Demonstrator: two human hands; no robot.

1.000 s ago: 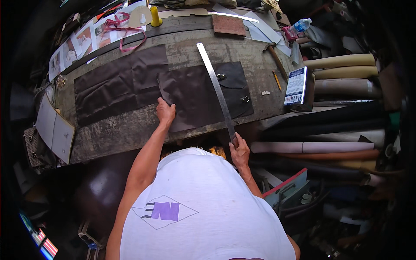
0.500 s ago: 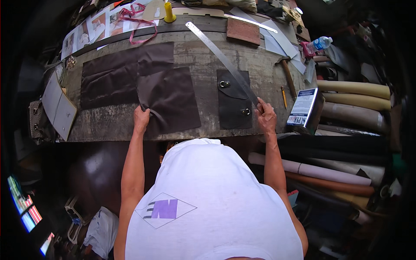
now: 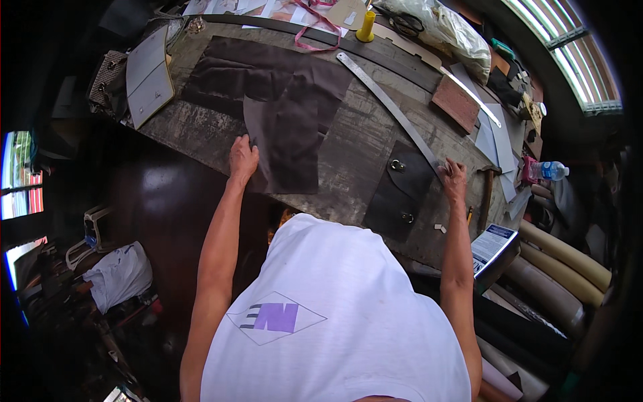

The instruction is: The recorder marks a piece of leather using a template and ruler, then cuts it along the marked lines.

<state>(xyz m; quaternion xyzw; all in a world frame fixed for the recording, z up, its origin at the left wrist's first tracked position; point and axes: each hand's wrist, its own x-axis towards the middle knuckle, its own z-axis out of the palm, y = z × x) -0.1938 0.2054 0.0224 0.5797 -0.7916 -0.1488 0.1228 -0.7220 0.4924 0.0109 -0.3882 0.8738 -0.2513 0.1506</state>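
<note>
Since the earlier frames the long metal ruler (image 3: 395, 110) has swung off the dark pieces and now lies slanted across the bare worktable (image 3: 355, 154), and the cut dark leather piece (image 3: 288, 144) sits further left. The left hand (image 3: 242, 157) lies flat, fingers spread, on that piece's left edge. The right hand (image 3: 454, 179) is curled around the ruler's near end. Counted: 1 ruler, 1 large dark sheet (image 3: 234, 70) beneath the cut piece, 1 small black panel with 2 metal snaps (image 3: 400, 191), 1 brown leather patch (image 3: 455, 104), 1 yellow cone (image 3: 366, 27), 1 water bottle (image 3: 548, 171), several rolls of material (image 3: 562, 261) at right
</note>
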